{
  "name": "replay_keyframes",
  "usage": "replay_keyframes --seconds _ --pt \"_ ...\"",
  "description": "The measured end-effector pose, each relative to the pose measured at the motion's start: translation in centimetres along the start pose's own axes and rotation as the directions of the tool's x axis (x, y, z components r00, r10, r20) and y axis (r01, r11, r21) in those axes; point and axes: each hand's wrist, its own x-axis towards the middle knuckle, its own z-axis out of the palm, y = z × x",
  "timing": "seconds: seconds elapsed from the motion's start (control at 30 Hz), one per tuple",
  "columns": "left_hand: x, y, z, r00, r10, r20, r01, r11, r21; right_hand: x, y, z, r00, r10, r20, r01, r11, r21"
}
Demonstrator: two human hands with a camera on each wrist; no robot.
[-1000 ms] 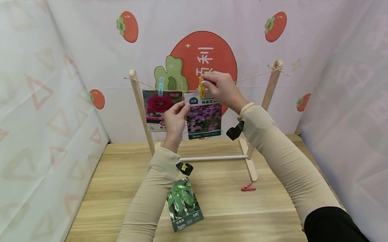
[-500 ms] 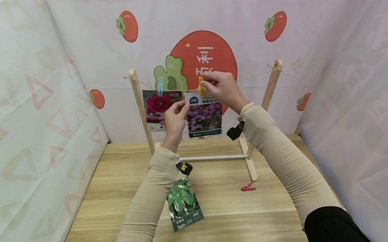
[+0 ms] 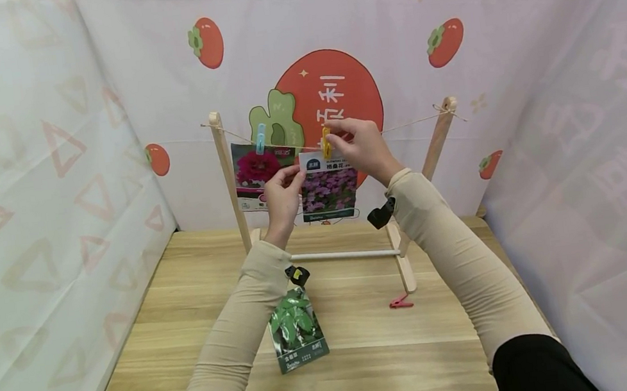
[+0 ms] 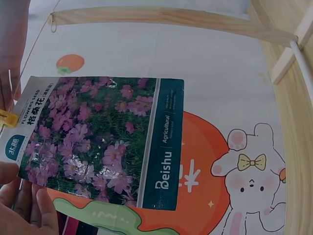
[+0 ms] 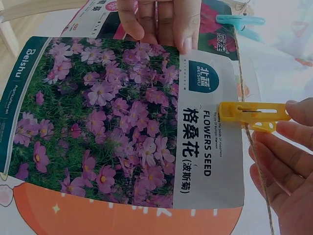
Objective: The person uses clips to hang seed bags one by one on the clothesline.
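A seed packet with pink-purple flowers (image 3: 329, 190) hangs at a twine line (image 5: 261, 181). My left hand (image 3: 285, 197) pinches its upper left edge between thumb and fingers. My right hand (image 3: 362, 145) pinches the handles of a yellow clothespin (image 5: 254, 111), whose tip lies over the packet's white top edge beside the twine. To the left, a second seed packet with a magenta flower (image 3: 255, 170) hangs from the same twine by a light blue clothespin (image 3: 261, 139); my left hand covers part of it.
Two wooden posts, left (image 3: 228, 173) and right (image 3: 439, 136), carry the twine, with a white rod (image 3: 349, 254) low between them. On the wooden table (image 3: 380, 368) lie a green-leaf seed packet (image 3: 297, 329), partly under my left forearm, and a red clothespin (image 3: 400, 302). A printed cloth (image 3: 292, 4) stands behind.
Both hands keep their grips near the line. The flower packet and yellow clothespin shift only slightly, the packet's lower edge rising a little from the first frame.
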Motion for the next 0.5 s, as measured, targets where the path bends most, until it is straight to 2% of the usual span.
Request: replay_keyframes --seconds 0.37,0.5 --pt "-0.24 -0.66 -0.63 0.998 0.049 -0.028 -0.047 0.996 0.071 -0.56 0.04 -0.02 1.000 -0.024 -0.004 0.024 1.000 0.012" --pt "-0.33 -0.87 -0.91 0.999 0.045 -0.030 -0.043 0.997 0.068 -1.02 0.37 -0.19 0.998 -0.052 -0.040 0.052 0.999 0.007"
